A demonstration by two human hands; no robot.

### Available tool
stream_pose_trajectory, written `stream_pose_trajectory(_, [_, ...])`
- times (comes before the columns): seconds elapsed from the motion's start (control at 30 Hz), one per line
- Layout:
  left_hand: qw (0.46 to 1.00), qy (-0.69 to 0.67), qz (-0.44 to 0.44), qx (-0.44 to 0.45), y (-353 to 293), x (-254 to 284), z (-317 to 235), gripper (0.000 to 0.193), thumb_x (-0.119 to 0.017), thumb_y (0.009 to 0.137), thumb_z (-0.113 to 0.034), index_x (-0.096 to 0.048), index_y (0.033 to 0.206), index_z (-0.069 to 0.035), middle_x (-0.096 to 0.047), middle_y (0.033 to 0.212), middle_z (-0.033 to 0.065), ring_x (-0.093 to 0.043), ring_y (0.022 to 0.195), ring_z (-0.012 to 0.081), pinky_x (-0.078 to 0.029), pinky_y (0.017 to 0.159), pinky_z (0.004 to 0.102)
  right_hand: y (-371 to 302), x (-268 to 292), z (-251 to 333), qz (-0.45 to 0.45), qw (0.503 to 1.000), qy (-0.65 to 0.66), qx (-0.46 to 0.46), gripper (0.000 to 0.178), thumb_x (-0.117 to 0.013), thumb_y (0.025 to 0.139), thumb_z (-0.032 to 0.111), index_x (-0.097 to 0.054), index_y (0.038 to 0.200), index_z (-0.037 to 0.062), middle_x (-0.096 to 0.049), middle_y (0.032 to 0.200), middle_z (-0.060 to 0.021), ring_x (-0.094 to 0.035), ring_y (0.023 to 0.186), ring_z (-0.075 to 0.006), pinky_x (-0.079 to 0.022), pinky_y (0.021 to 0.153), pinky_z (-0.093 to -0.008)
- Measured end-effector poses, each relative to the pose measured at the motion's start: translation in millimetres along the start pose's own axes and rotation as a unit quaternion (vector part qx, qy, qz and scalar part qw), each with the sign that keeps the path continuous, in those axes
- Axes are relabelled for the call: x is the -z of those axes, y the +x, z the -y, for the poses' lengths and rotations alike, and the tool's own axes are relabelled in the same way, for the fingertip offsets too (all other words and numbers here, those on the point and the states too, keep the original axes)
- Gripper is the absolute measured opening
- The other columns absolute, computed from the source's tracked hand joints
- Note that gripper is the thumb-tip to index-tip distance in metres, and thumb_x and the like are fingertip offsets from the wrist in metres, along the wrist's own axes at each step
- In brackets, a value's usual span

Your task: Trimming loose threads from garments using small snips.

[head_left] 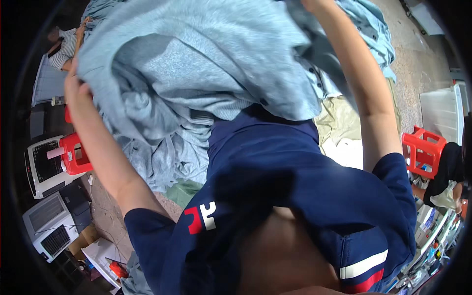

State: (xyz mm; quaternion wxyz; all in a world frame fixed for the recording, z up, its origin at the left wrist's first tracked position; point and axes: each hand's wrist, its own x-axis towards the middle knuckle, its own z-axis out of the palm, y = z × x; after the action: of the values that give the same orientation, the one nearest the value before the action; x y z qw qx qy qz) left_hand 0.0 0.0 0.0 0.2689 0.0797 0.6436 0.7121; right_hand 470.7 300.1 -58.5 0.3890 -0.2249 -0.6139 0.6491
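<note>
A light blue-grey knit garment (196, 54) is spread up in front of me, bunched and slightly blurred by motion. A dark button (264, 102) shows at its lower edge. At its left edge, my left hand (77, 88) is closed on the fabric, thumb toward the cloth. My right arm reaches up to the top edge of the picture, where my right hand (313, 4) is mostly cut off beside the garment's right side; its fingers do not show. More blue-grey clothes (162, 160) lie crumpled beneath, and an olive-beige cloth (339, 120) lies to the right.
A red stool (424, 152) stands at the right, near another person in black (445, 172) and a white bin (440, 110). Red plastic furniture (76, 155) and white crates (49, 221) are on the left. Another person in a striped top (68, 44) is at the far left.
</note>
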Motion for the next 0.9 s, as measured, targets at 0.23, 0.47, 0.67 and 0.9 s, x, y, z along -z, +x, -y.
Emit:
stream_pose_trajectory(0.23, [0.877, 0.41, 0.195, -0.158, -78.3, -74.2, 247.4, 0.031, -0.067, 0.09, -0.024, -0.066, 0.113, -0.003, -0.069, 0.105, 0.0089, -0.065, 0.097, 0.0204, -0.05, 0.086, 0.0317, -144.0, 42.5, -137.9, 0.084, 0.953, -0.281, -0.082, 0.033, -0.066, 0.09, 0.029, -0.066, 0.11, 0.0028, -0.066, 0.092, -0.0064, -0.064, 0.09, -0.0194, -0.049, 0.083, -0.0332])
stream_pose_trajectory(0.47, [0.821, 0.463, 0.334, 0.023, -184.4, -103.3, 325.5, 0.029, -0.066, 0.087, -0.012, -0.064, 0.114, -0.002, -0.069, 0.104, 0.0128, -0.066, 0.097, 0.0251, -0.05, 0.084, 0.0321, -252.7, 26.5, -125.8, 0.12, 0.869, -0.474, -0.077, 0.054, -0.077, 0.074, 0.018, -0.057, 0.123, 0.0082, -0.053, 0.123, -0.0136, -0.052, 0.117, -0.0317, -0.044, 0.099, -0.036])
stream_pose_trajectory(0.67, [0.732, 0.477, 0.356, -0.33, -201.5, -158.1, 311.7, 0.038, -0.062, 0.077, 0.002, -0.063, 0.115, -0.005, -0.067, 0.11, 0.0087, -0.061, 0.102, 0.0263, -0.036, 0.105, 0.0395, -275.7, 59.5, -135.3, 0.008, 0.956, -0.2, -0.213, 0.049, -0.069, 0.076, 0.008, -0.058, 0.123, 0.0028, -0.053, 0.119, -0.0114, -0.054, 0.116, -0.0252, -0.04, 0.103, -0.0336])
stream_pose_trajectory(0.9, [0.578, 0.525, 0.518, -0.35, -194.8, -141.9, 323.5, 0.03, -0.061, 0.069, 0.007, -0.062, 0.096, -0.005, -0.06, 0.095, 0.0089, -0.058, 0.102, 0.0268, -0.038, 0.102, 0.0423, -281.0, 71.3, -152.1, 0.015, 0.946, -0.27, -0.177, 0.055, -0.054, 0.064, -0.003, -0.057, 0.119, 0.0016, -0.048, 0.128, -0.0118, -0.044, 0.129, -0.0254, -0.03, 0.112, -0.0332])
